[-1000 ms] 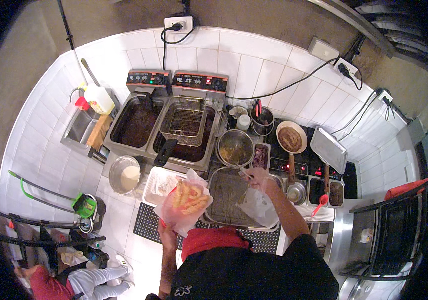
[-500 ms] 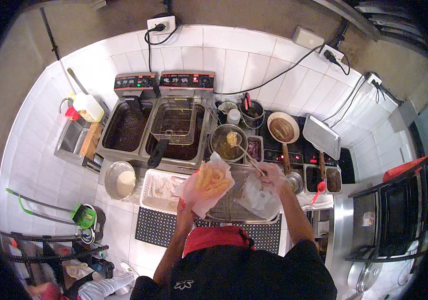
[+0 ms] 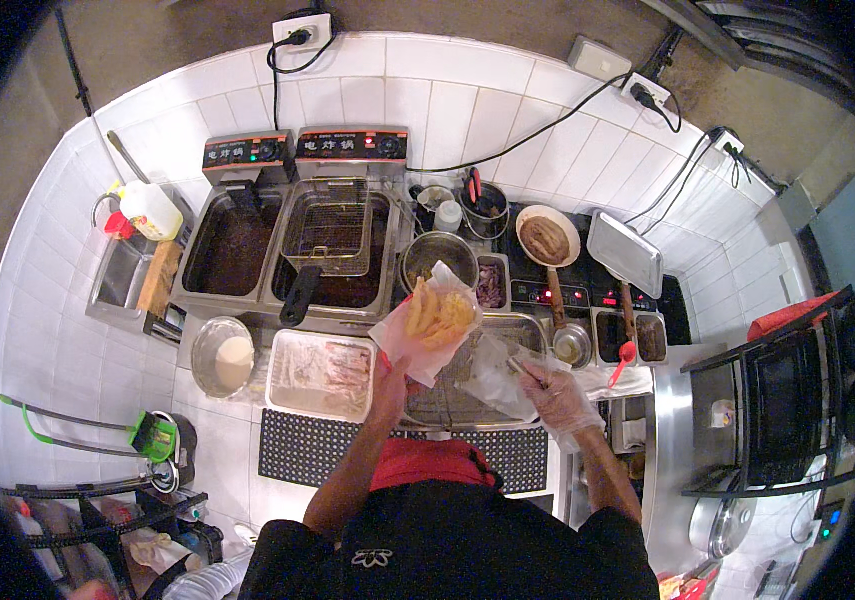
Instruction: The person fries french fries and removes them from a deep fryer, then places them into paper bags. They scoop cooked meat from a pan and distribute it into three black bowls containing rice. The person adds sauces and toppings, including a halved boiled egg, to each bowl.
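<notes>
Fries (image 3: 430,318) lie in an open sheet of white paper (image 3: 396,332), which my left hand (image 3: 388,392) grips from below. A little red shows along the paper's left edge. My right hand (image 3: 552,394), in a clear plastic glove, is closed round a long-handled metal utensil (image 3: 518,367); its far end is hard to make out beside the fries. Under it, a crumpled translucent sheet (image 3: 496,378) rests on the wire rack tray (image 3: 438,397). Just behind the fries stands a round metal bowl (image 3: 440,262).
A two-basin fryer (image 3: 235,240) with a wire basket (image 3: 328,232) stands back left. White floury tray (image 3: 321,375) and batter bowl (image 3: 224,357) sit at left. Right: a pan (image 3: 548,238), a container of chopped purple pieces (image 3: 491,284), a red spoon (image 3: 625,362) and a propped metal tray (image 3: 626,255).
My right hand has come nearer me, drawing the utensil's end out of the bowl, where it carried yellowish food. The fries and paper in my left hand have shifted right and farther from me.
</notes>
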Demonstrator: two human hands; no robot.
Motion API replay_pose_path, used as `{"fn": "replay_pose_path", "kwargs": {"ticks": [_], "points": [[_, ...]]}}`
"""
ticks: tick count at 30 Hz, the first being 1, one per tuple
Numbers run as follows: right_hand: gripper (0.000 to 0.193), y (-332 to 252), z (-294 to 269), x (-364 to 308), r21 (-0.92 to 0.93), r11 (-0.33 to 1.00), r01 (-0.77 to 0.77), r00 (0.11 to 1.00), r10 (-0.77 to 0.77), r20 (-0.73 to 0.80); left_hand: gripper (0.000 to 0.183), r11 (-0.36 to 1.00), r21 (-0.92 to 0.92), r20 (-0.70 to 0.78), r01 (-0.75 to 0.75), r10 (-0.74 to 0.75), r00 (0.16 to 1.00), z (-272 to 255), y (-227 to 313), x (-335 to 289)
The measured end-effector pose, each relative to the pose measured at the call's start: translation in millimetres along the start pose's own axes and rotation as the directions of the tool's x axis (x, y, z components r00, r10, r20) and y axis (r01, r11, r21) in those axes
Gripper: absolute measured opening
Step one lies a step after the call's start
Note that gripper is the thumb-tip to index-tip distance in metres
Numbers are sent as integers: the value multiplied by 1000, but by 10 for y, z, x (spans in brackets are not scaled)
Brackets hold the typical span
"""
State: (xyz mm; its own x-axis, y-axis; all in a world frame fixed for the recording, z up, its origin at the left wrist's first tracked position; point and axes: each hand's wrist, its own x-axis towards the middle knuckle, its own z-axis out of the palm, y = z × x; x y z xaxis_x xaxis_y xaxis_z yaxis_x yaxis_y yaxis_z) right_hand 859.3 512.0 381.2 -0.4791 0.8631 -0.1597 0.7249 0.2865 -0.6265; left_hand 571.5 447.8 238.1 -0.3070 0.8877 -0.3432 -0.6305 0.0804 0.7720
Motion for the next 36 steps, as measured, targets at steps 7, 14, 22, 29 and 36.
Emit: {"fn": "replay_pose_path", "kwargs": {"ticks": [7,14,22,29,36], "points": [[32,-321,78,7,-95,994,47,998,-50,-34,57,1000,29,41,5,-6,999,-80,23,35],[37,-161,334,107,-334,932,137,966,-201,-163,58,992,122,67,-13,4,998,-214,-104,106],[37,-54,216,-33,-16,998,60,989,-61,-133,60,999,-23,110,24,-21,994,-215,-27,45],[38,168,293,611,137,984,111,972,-78,-221,56,997,-31,34,75,-74,997,-582,58,-231],[46,193,1339,1526,671,721,-172,962,270,-43,55,995,-81,-20,54,-55,998,-1073,212,-820]]}}
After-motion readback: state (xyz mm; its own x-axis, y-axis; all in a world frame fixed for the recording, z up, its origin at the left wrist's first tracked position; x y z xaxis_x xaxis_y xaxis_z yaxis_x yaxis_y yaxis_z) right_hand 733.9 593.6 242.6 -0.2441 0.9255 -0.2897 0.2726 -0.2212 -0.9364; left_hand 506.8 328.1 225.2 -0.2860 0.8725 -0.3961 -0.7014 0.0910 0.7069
